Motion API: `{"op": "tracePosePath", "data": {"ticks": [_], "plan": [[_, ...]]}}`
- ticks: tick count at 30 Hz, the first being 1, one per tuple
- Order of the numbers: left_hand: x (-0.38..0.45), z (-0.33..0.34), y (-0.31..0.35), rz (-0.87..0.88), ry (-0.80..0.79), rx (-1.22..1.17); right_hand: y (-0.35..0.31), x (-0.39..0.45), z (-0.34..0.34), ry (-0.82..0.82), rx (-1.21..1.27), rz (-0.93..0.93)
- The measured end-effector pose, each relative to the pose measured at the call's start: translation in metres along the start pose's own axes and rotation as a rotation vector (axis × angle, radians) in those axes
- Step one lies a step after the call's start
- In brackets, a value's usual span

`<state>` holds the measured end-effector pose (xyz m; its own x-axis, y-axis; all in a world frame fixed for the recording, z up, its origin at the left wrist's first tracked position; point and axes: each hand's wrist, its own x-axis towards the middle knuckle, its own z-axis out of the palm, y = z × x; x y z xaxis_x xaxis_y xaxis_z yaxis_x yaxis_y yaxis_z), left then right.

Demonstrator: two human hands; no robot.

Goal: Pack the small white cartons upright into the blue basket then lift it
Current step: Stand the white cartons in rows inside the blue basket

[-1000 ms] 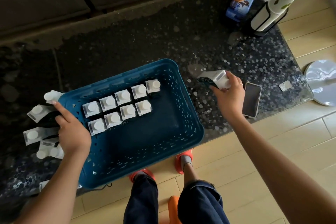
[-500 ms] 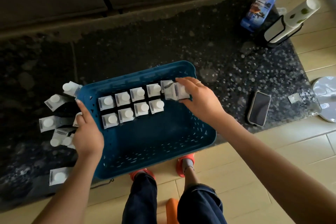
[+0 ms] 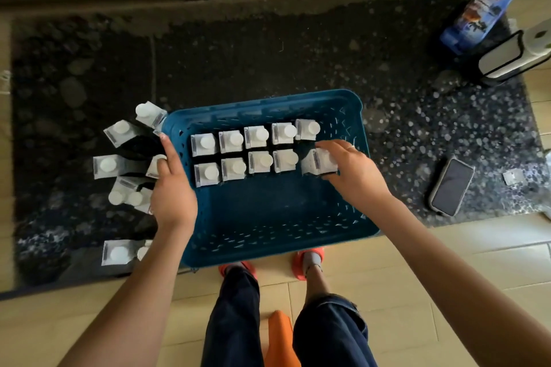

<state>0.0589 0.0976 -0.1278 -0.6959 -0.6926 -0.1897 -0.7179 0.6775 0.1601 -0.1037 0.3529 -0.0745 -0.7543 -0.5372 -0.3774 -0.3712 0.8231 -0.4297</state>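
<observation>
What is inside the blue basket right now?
Inside the blue basket stand two rows of small white cartons, nine set down. The right hand holds a tenth there, partly covering it.
</observation>
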Motion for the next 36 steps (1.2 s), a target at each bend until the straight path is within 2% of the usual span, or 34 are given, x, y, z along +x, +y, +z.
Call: {"op": "tracePosePath", "data": {"ticks": [4,11,23,36], "plan": [[0.0,0.002,-0.001,0.005,0.032,0.015,0.007,0.021,0.031,-0.068,-0.026,0.041],[-0.001,0.001,0.002,-0.011,0.038,0.047,0.004,0.038,0.063,-0.057,-0.075,0.129],[0.001,0.005,0.001,-0.024,0.038,0.079,0.006,0.035,0.069,0.063,-0.061,0.174],[0.0,0.003,0.002,-0.022,0.054,0.054,0.004,0.035,0.073,-0.001,-0.1,0.156]]}}
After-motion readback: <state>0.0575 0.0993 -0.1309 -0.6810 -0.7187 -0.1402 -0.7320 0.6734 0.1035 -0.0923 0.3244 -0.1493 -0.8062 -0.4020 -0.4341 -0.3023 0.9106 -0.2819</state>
